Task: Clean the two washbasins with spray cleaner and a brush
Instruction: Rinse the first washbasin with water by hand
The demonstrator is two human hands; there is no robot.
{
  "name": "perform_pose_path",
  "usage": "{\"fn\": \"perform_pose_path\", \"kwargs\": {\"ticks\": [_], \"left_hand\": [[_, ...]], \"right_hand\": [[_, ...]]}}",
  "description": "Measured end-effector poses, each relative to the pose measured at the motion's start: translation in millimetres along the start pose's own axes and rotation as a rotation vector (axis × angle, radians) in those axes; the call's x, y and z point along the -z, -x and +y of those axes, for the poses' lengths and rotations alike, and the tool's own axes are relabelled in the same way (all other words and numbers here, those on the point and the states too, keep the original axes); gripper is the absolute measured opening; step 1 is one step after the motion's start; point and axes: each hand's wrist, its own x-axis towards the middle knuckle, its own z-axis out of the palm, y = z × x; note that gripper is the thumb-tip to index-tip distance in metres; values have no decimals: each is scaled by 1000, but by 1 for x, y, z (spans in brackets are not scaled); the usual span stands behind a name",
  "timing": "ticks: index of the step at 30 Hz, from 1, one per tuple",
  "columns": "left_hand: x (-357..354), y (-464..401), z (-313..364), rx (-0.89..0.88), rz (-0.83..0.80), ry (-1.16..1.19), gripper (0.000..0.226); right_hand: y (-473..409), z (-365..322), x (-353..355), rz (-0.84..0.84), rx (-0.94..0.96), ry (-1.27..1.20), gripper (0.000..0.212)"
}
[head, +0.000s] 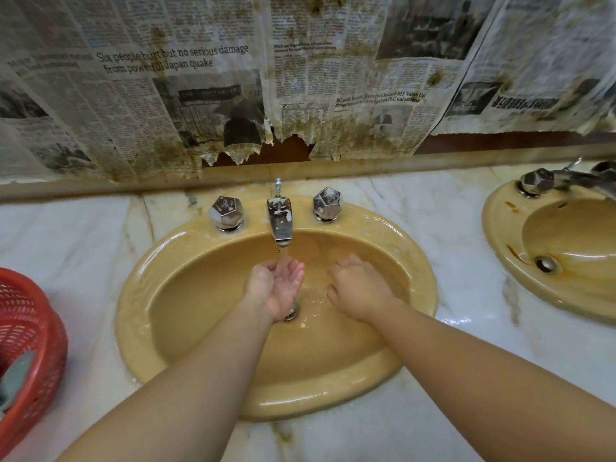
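Observation:
A wet tan washbasin (206,331) fills the middle of the view, set in a marble counter. Water runs from its chrome tap (280,221) onto my left hand (278,285), which is cupped palm up under the stream and holds nothing. My right hand (358,288) hovers palm down inside the bowl just to the right, fingers loosely curled, empty. The drain (290,315) shows between the hands. A second tan washbasin (513,248), stained with brown marks, lies at the right edge. No spray bottle or brush is visible.
Two faceted chrome knobs (227,213) (327,204) flank the tap. A red plastic basket (31,348) with a grey-green item inside stands at the left edge. Stained, torn newspaper (200,95) covers the wall behind. The marble counter (466,345) is wet.

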Motion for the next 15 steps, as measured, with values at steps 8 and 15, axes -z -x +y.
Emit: {"fn": "perform_pose_path", "kwargs": {"ticks": [8,15], "left_hand": [[-36,-3,-53,-65,-43,269,35],[-115,11,-45,-185,-163,236,40]], "right_hand": [[5,33,-6,407,70,-21,36],[-8,49,6,324,-47,42,81]]}}
